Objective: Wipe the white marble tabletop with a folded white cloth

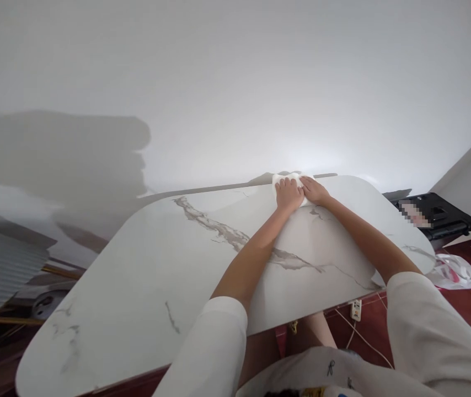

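Observation:
Both my arms reach across a white marble-patterned table (144,275) to its far edge by the wall. My left hand (288,194) and my right hand (314,191) lie side by side, fingers flat and pressed down on a white cloth (285,177). The cloth is bunched at the table's far rim, and my hands hide most of it. White sleeves cover my upper arms.
A plain white wall rises right behind the table. A black device (438,215) sits low at the right on the dark red floor. A crumpled plastic bag (453,271) lies beside the table's right end. A white power strip (356,309) with cables lies on the floor under the table edge.

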Available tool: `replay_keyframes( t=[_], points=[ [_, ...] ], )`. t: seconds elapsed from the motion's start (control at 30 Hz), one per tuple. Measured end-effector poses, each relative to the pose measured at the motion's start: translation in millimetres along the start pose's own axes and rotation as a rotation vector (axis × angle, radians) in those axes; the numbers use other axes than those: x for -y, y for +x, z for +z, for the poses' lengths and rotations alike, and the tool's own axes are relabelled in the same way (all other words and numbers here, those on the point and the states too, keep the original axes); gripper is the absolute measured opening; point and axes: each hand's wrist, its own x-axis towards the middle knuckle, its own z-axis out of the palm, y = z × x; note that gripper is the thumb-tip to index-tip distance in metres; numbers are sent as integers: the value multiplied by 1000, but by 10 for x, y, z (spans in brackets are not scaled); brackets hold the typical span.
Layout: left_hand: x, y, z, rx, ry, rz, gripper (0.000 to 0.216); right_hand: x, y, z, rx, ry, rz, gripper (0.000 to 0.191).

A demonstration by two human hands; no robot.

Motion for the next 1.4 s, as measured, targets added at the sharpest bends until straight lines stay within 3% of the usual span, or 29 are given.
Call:
replay_keyframes(
  t=[0.5, 0.73, 1.03, 1.4],
  points=[
    [-165, -712, -264, 48, -14, 45, 37, 382, -735, -211, -9, 30, 32, 50],
    [-276, -1016, -413, 84, -22, 52, 37, 639, -1070, -405, 68, -35, 107, 50],
    [-426, -1455, -582, 116, -10, 65, 40, 789, -1544, -504, 30, -43, 51, 52],
    [-521, -2127, -835, 156, 3, 136, 47, 1228, -2232, -737, 11, -69, 46, 53]
  ],
)
